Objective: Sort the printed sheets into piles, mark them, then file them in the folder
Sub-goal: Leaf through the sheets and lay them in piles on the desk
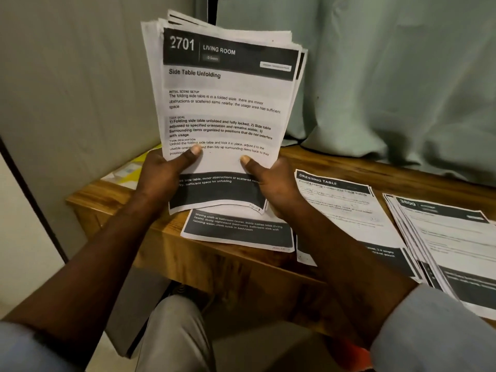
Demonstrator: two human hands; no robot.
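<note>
Pale green curtain [389, 76] hangs in folds behind a wooden bench [335, 162] with a warm, streaked grain. Raised above the bench's left part, tilted up towards the camera, is a thick stack of printed sheets [222, 103], its edges loosely fanned at the top and right. The front sheet is white with a black header band reading "2701 LIVING ROOM", the title "Side Table Unfolding", blocks of black text and a second black band with white lettering across the bottom, where the lower edge curls. Three piles of the same kind of sheet lie flat on the bench: a fanned right pile [451, 237] at the far right, a middle pile [341, 205] headed "DRESSING TABLE" beside it, and a left pile [236, 232] just beneath the raised stack, showing only its black footer. The hands are apart, both clamped on the lower part of the stack: the left hand [163, 173] grips its left edge and the right hand [271, 181] its right edge, each thumb pressed flat on the front sheet. A yellow item [131, 170] lies at the bench's back left corner, too hidden to identify.
</note>
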